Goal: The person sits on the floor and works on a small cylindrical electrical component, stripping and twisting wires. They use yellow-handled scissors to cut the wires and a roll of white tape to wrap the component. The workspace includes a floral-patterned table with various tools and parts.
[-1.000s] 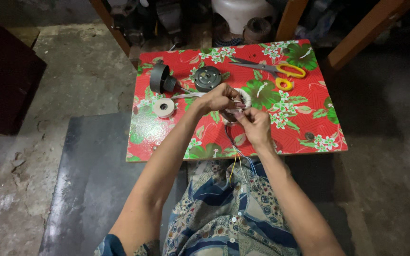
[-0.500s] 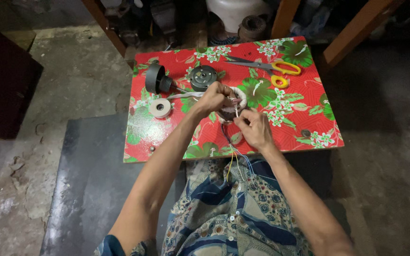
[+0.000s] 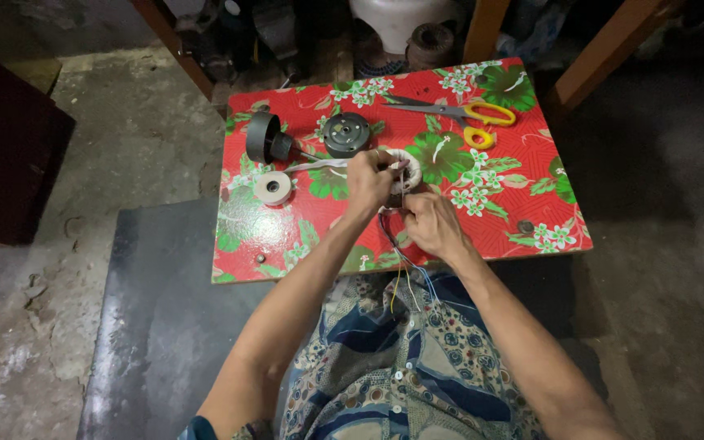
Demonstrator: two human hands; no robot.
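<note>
both hands (image 3: 401, 204) grip white-taped coil ring (image 3: 405, 169), wires (image 3: 405, 273) trailing toward body

The single head-worn camera looked steeply down from above the seated person, facing forward over the lap onto the small red floral table (image 3: 523, 212), near enough to frame both forearms, with surrounding floor at the edges.

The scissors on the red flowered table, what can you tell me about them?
The scissors have yellow loop handles, seemingly plastic, and grey metal blades that look closed. They lie flat near the far edge of the red flowered table, blades pointing left, handles to the right. Neither the left hand nor the right hand touches them; both work nearer the person, and nothing else rests against the scissors.
</note>
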